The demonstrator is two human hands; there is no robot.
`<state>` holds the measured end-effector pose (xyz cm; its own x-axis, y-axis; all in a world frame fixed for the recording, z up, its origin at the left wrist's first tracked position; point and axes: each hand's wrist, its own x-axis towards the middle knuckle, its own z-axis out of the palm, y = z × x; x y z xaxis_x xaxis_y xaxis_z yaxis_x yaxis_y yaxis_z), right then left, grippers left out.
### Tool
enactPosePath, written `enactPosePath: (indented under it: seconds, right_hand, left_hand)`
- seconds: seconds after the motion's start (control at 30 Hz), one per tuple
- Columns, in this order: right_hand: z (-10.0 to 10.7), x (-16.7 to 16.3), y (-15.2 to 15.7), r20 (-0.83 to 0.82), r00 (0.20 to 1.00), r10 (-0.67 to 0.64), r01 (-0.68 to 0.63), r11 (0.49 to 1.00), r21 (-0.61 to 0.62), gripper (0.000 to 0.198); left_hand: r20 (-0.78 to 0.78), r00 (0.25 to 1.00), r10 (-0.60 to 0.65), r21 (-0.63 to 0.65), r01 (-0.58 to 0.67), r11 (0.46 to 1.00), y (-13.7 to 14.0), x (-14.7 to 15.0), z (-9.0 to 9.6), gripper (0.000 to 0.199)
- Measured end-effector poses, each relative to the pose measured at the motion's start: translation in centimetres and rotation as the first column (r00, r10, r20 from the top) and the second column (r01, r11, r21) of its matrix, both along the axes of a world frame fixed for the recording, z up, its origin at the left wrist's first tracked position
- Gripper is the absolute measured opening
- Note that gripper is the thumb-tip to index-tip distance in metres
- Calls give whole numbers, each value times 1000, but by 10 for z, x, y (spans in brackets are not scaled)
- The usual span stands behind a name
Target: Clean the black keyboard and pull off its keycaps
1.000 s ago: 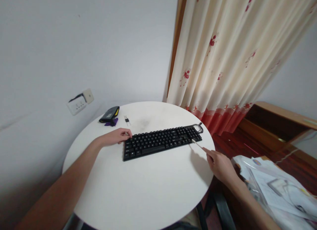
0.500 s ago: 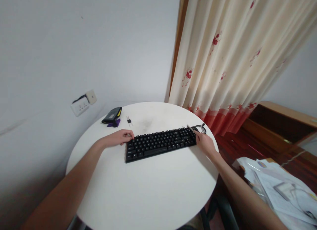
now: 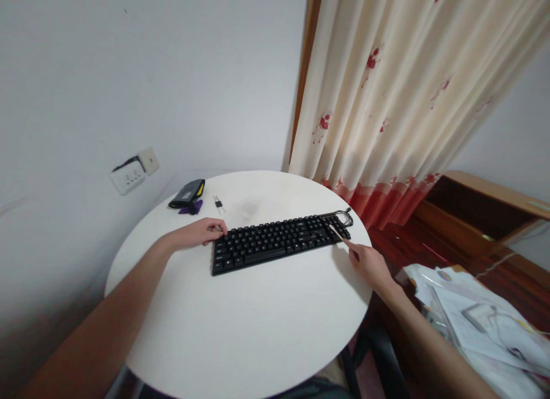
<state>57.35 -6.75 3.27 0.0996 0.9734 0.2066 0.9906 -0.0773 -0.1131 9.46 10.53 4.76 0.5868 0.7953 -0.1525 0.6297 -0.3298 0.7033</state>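
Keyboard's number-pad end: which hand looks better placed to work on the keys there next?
Probably the right hand: it holds a thin pale stick whose tip is at or over that end of the keyboard. The left hand is at the opposite end, by the keyboard's far left corner.

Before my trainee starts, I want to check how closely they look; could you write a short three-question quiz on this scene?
1. Which hand holds the thin pale stick?
A) left
B) right
C) neither

2. True or false: the left hand is at the far left corner of the black keyboard.

3. Fill in: seen from the person's side, the looped cable lies by the far ______ corner of the keyboard.

Key:
1. B, the right hand
2. True
3. right
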Motion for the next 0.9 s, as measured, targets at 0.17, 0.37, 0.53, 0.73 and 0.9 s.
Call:
enactPosePath:
  seconds: [0.17, 0.37, 0.53, 0.73, 0.9]
  right_hand:
    - [-1, 6, -17, -22, 999, 24, -24, 1000, -20, 43]
    - [5, 12, -29, -71, 997, 14, -15, 1000, -6, 42]
    - [14, 18, -14, -152, 988, 2, 13, 995, 95, 42]
    - [16, 7, 39, -104, 993, -56, 68, 990, 123, 43]
    - [15, -6, 61, -51, 998, -42, 46, 996, 75, 43]
  left_hand:
    - [8, 1000, -6, -5, 6, 1000, -2, 2, 3, 31]
    - [18, 1000, 2, -13, -1, 1000, -2, 3, 4, 30]
    - [16, 1000, 1, -25, 0, 1000, -3, 2, 4, 30]
    - [21, 1000, -9, -3, 9, 1000, -3, 1, 4, 31]
    - [18, 1000, 1, -12, -1, 1000, -3, 1, 3, 31]
